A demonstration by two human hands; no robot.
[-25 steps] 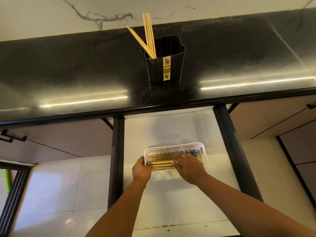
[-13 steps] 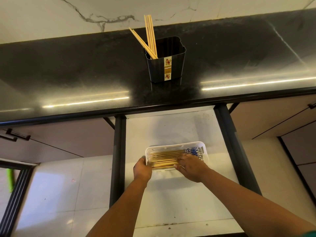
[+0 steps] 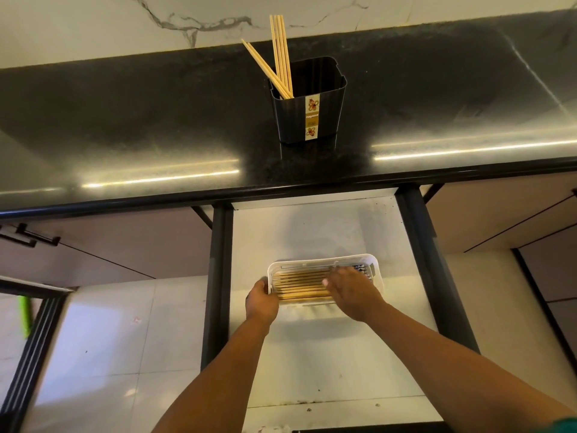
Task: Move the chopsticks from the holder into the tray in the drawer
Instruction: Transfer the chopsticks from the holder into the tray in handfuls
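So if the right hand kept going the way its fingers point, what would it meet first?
Probably the far wall of the white tray. The right hand lies flat over the chopsticks, fingers aimed up-left toward that rim. Height above them is unclear.

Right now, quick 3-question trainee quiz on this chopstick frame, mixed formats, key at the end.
1. True or false: the black holder on the counter is empty.
2. Multiple choice: the left hand is at which part of the white tray?
A. its left end
B. its far rim
C. underneath it
3. Fill in: the right hand lies over the ____ end of the chopsticks in the tray.

Key:
1. False; several chopsticks in the holder stand up out of it.
2. A
3. right
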